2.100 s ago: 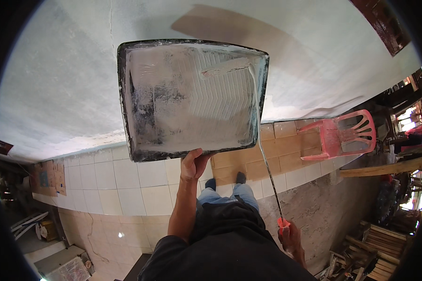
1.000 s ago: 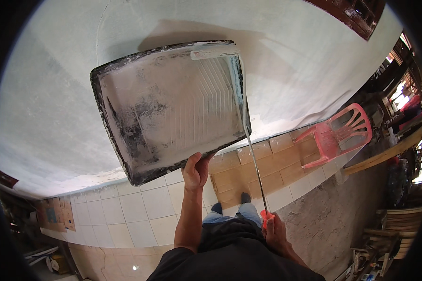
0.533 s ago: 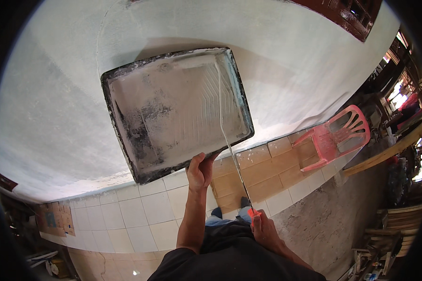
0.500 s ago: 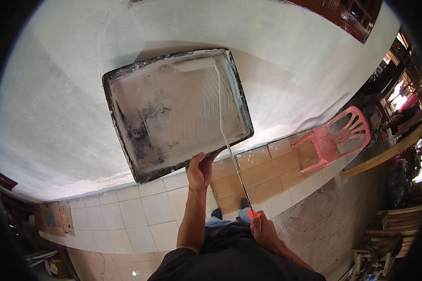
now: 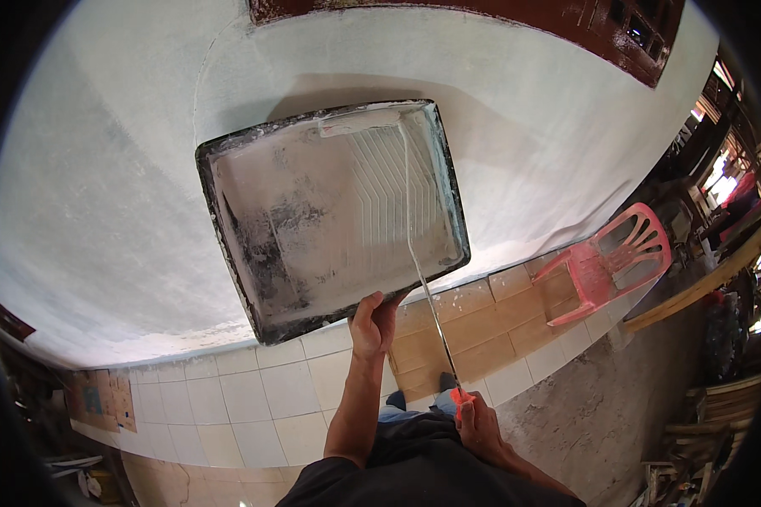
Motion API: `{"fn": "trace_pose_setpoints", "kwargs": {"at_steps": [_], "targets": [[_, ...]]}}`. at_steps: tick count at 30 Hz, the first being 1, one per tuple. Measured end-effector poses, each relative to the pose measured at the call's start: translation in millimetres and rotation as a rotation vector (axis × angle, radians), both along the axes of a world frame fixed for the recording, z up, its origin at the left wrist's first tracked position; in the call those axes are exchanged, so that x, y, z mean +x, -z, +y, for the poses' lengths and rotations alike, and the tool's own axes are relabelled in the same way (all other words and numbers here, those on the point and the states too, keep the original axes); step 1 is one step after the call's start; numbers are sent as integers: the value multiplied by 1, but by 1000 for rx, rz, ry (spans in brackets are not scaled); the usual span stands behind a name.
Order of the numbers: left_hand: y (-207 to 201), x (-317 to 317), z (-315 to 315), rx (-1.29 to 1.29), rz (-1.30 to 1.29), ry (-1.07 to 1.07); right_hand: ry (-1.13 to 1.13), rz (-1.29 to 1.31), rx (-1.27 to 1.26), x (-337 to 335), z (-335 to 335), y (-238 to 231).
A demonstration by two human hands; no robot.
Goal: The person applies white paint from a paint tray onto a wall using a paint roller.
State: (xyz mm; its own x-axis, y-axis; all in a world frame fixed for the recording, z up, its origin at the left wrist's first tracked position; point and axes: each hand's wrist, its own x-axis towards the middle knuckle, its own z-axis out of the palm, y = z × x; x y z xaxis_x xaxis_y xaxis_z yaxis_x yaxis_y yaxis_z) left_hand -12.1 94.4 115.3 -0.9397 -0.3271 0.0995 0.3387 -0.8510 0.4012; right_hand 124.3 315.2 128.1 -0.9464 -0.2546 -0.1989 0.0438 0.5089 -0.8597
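Note:
A paint-crusted black tray [image 5: 321, 245] is held up in front of the wall, greyish paint smeared over its inside. My left hand [image 5: 374, 328] is closed on its near edge, thumb on top and the other fingers underneath. In my right hand [image 5: 480, 429], low and near my body, is the orange-red handle [image 5: 461, 395] of a paint roller. Its long thin metal rod [image 5: 435, 317] crosses the tray's near edge and runs up to the pale roller head [image 5: 359, 124], which lies at the tray's far end, above the ridged part.
A pale painted wall [image 5: 127, 211] rises ahead, with a dark red wooden frame [image 5: 651, 51] up on it. On the right, a pink plastic chair [image 5: 596, 270] stands by brown sheets [image 5: 457, 325] on the tiled floor [image 5: 245, 397]. Stacked wood [image 5: 727, 406] is at the far right.
The whole view has shifted, so tray, chair and floor appear slightly lower and further right. More of the tray's ridges show beside the roller's rod. Both hands keep their holds.

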Motion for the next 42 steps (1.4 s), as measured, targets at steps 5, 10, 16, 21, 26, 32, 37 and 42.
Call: {"fn": "trace_pose_setpoints", "kwargs": {"at_steps": [5, 10, 16, 21, 26, 32, 37, 42], "targets": [[-4, 4, 4, -10, 1, -14, -35, 15, 29, 2, 0, 6], [-1, 0, 5, -65, 111, 33, -45, 21, 15, 15, 4, 12], [-11, -1, 11, -3, 120, 40, -26, 39, 19, 22, 2, 7], [-6, 6, 7, -19, 130, 76, -16, -34, -53, 24, -11, -5], [-27, -2, 10, -19, 114, 0, -55, -22, 31, 36, 23, -2], [-28, 1, 12, -26, 60, -30, -83, -55, 51, 35, 38, -30], [-21, 1, 8, -57, 79, 26, -82, -68, 31, 27, 25, -37], [-30, -6, 9, -89, 130, -24, -120, -141, 173, 57, 64, -9]]}}
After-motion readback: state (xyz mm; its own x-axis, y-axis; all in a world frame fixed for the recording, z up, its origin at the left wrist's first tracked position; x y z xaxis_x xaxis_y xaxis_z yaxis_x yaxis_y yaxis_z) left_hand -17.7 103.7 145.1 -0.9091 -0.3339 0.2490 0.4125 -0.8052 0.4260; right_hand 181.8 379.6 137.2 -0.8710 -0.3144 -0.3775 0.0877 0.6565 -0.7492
